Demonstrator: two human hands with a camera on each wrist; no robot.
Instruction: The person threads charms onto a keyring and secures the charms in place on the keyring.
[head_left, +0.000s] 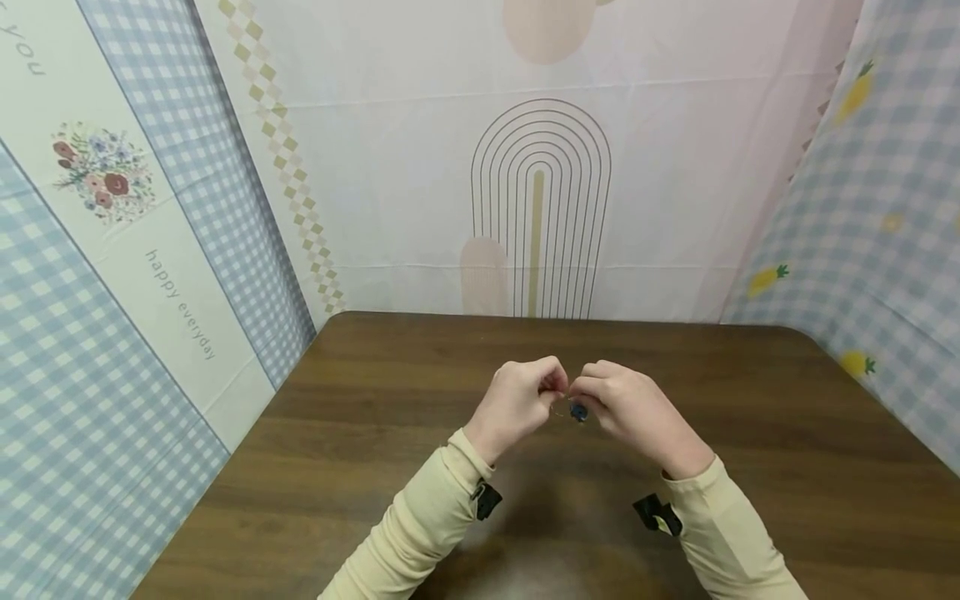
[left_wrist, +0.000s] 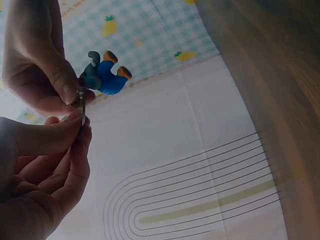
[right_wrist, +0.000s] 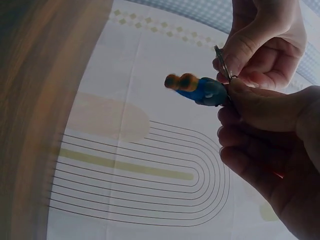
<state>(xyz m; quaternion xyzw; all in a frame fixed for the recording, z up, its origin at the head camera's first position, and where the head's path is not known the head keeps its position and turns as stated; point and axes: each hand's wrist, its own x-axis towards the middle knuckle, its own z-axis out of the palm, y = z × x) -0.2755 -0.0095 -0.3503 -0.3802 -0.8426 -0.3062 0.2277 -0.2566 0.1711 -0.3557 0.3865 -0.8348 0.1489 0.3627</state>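
Nearest the wearer, two cream sleeves are seen over the dark wooden counter (head_left: 360, 433), and above its middle the left hand (head_left: 517, 404) and right hand (head_left: 630, 408) are brought together, knuckle to knuckle, around a thin metal key ring (left_wrist: 81, 105). The ring is held clear of the counter, between the two hands; a small blue figure charm (right_wrist: 200, 90) with orange feet hangs from it on the side away from the palms. A slip is judged the likeliest fault: the ring is pinched only at its narrow edge, so a slight twist or a loosening of either pinch could let it spring free and drop with the charm onto the counter, and a nail wedged in the coil could be hurt. The left hand's fingers (left_wrist: 55, 135) are closed tight, thumb and forefinger pressed on the ring's lower edge, the rest curled in. The right hand's fingers (right_wrist: 250, 45) are likewise drawn narrow, pinching the ring at its top beside the charm. Beyond the hands, behind the counter, a pale cloth backdrop (head_left: 540, 208) printed with an arch is hung.
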